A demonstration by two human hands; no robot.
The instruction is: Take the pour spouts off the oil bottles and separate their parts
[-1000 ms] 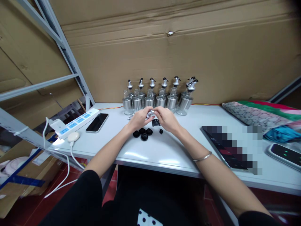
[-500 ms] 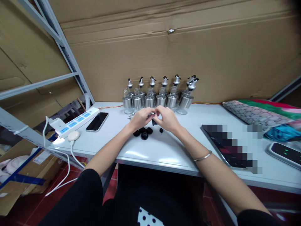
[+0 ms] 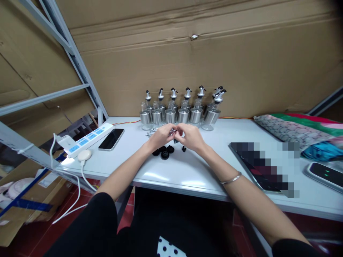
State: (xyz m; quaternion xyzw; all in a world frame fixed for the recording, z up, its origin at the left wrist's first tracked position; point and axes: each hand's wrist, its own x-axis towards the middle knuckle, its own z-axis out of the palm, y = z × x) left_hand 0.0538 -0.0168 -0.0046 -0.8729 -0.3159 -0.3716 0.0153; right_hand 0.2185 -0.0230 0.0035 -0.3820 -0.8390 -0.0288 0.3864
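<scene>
A: Where was the small silver piece (image 3: 173,131) held?

B: Btwn the left hand (image 3: 162,135) and the right hand (image 3: 192,136), just above the counter (image 3: 171,169). Fingers of both were pinched round it; by which the firmer grip was given couldn't be told.

A: How much was done?

B: Prob. over half, judging by the btls. Assy. of the held pc. couldn't be confirmed. Nearby, silver parts (image 3: 151,132), black strips (image 3: 175,141) (partly hidden), a small black part (image 3: 184,149) and black stoppers (image 3: 164,155) were left loose. Farther back, seven pourers (image 3: 201,92) were seen fitted on btls.; five open bottles (image 3: 170,116) in the front row were left w/o any.

A: And which way was the pc. pointed?

B: Couldn't be told; it was mostly covered by the fingers. Its long axis was hidden too, only a bit of silver being shown btwn the fingertips.
</scene>
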